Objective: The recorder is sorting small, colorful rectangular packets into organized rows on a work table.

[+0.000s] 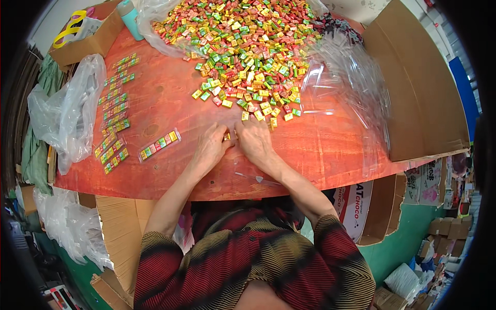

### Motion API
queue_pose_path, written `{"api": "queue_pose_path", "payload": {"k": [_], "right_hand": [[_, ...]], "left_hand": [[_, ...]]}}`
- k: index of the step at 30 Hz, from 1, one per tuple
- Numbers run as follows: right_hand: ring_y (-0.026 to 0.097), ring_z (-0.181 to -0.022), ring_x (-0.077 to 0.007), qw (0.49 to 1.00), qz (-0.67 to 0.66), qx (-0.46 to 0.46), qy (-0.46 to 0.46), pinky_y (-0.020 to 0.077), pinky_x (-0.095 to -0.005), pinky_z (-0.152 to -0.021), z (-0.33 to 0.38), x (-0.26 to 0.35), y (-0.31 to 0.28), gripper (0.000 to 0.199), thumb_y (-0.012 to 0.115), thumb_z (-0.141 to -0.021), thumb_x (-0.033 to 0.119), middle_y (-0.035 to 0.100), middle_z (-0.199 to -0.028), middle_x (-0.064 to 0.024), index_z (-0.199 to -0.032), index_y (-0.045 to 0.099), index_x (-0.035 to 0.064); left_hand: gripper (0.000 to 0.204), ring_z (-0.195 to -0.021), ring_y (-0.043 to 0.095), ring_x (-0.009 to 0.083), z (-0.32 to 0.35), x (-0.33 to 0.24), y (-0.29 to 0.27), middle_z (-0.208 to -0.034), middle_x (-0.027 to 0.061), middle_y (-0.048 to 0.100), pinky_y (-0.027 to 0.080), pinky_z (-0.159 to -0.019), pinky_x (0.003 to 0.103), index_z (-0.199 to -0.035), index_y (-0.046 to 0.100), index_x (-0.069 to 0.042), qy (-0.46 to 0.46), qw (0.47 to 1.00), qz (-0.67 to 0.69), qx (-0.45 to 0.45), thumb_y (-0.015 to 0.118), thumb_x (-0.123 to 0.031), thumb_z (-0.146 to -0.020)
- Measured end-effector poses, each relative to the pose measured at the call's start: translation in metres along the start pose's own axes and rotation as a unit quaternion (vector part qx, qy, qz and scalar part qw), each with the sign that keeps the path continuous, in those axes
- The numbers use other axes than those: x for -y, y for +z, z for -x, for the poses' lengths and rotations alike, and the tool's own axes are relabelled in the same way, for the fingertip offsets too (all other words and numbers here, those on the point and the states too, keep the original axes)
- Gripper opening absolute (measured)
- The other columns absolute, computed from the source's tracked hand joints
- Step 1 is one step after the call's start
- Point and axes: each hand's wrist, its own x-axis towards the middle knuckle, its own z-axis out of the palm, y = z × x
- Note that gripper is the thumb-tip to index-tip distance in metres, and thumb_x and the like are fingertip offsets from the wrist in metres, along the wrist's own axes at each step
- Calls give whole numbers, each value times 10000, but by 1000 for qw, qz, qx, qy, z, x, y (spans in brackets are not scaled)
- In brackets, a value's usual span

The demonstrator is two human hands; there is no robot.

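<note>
My left hand (211, 145) is closed near the table's front edge, its thumb and fingertips around a small yellow box (227, 137). Close beside it, my right hand (254, 138) has its fingers curled down at the near edge of the pile; what they grip is hidden. A large heap of small red, yellow and green boxes (248, 51) spreads over the far middle of the table. To the left of my hands lies a clear plastic sleeve (160, 145) with a row of the small boxes in it. Further left, several more rows of boxes (114, 106) are laid out in a column.
The reddish wooden table (170, 98) has a curved front edge. Many clear plastic sleeves (351, 72) lie at the right, against a tall cardboard box (418, 82). A clear plastic bag (72, 108) hangs over the left edge. A turquoise bottle (130, 20) stands far left beside a carton (98, 44).
</note>
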Motion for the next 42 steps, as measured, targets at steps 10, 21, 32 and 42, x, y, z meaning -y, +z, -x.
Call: {"api": "queue_pose_path", "payload": {"k": [10,21,32,42], "right_hand": [[593,-680,-299,991,-8,42,130,465,-409,-545,-6,-23,-13,122,573,-776,158,583,-704,-143,-749,581,39],[583,-744,-299,999,-42,-11,-1,476,-397,-565,-8,-20,7,78,570,-742,109,558,-811,-131,-796,584,54],[581,-795,-342,974,-126,187,13,464,-429,-651,-34,-3,4,168,607,-745,132,595,-877,-175,-861,571,16],[579,-771,-332,983,-120,117,75,480,-409,-606,25,-9,-35,313,650,-743,182,533,-916,-151,-1014,551,59]], "left_hand": [[313,-817,536,322,4,0,1,-889,152,477,442,-695,389,-984,562,1,41,998,31,-27,670,-78,-701],[315,-778,545,323,8,4,-5,-848,150,491,447,-675,392,-984,560,0,57,998,25,-9,665,-53,-692],[399,-840,532,325,4,13,-11,-875,151,501,436,-716,398,-1044,540,-12,1,999,49,-10,684,-58,-675],[387,-871,517,327,3,6,-14,-906,143,468,428,-739,394,-1071,545,-42,9,999,44,6,670,-86,-707]]}}
